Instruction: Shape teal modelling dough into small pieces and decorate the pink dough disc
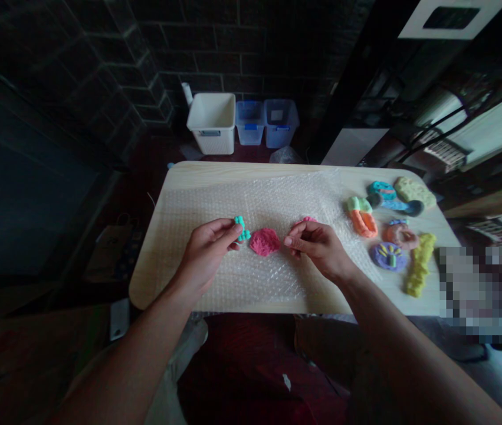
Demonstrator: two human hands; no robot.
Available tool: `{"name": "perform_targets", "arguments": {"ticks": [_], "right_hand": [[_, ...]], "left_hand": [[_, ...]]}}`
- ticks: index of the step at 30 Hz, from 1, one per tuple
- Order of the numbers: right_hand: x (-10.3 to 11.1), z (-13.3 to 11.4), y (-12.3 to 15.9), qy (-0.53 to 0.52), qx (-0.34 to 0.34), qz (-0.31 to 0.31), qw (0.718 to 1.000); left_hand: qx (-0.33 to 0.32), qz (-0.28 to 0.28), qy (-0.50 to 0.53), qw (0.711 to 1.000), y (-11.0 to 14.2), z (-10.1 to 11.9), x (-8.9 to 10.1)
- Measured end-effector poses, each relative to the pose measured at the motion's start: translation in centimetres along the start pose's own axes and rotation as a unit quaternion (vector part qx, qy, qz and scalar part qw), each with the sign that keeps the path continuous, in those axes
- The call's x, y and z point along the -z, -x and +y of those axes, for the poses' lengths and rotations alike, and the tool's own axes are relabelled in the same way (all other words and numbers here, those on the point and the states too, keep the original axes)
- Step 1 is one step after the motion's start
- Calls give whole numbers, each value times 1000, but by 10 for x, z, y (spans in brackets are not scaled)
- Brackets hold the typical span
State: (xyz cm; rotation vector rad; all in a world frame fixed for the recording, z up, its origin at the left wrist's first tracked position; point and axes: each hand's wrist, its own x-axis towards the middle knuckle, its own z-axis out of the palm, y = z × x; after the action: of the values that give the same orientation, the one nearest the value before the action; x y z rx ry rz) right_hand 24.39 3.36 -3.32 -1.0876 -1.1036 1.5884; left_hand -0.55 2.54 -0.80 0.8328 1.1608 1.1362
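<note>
Between the thumb and fingers of my left hand is a turquoise piece of modelling clay, made up of several small rounded lumps. A flat, crinkled pink clay disc lies on the bubble wrap, between my two hands and touching neither. My right hand is closed in a pinch to the right of the disc, and whatever is between its fingertips is too small or hidden to tell. Just behind those fingers shows another bit of pink clay, mostly covered by the hand.
On the table's right side lie several clay shapes: an orange and green one, a purple disc, a yellow strip and a blue-grey bar. Beyond the table stand a white bin and two clear boxes.
</note>
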Motion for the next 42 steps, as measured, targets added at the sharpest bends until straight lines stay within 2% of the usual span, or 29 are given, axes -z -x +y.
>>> {"name": "perform_targets", "arguments": {"ticks": [3, 12, 21, 30, 34, 39, 42], "right_hand": [[1, 1, 0, -17, 19, -3, 1000], [-1, 1, 1, -73, -82, -89, 990], [2, 1, 3, -50, -29, -72, 996], [-2, -5, 7, -98, -103, -123, 982], [-2, -3, 7, -86, -94, -122, 984], [-3, -4, 6, -41, -40, -113, 992], [-4, -4, 6, -62, -53, -122, 989]], "left_hand": [[0, -2, -2, 1000, 0, -1, 1], [-3, -6, -7, 1000, -1, -1, 0], [0, -6, -8, 1000, -1, -2, 1], [5, -6, 0, 1000, -1, -1, 0], [4, -7, 3, 1000, 0, -1, 1], [1, -15, -1, 1000, 1, -2, 1], [1, -14, 0, 1000, 0, -1, 1]]}}
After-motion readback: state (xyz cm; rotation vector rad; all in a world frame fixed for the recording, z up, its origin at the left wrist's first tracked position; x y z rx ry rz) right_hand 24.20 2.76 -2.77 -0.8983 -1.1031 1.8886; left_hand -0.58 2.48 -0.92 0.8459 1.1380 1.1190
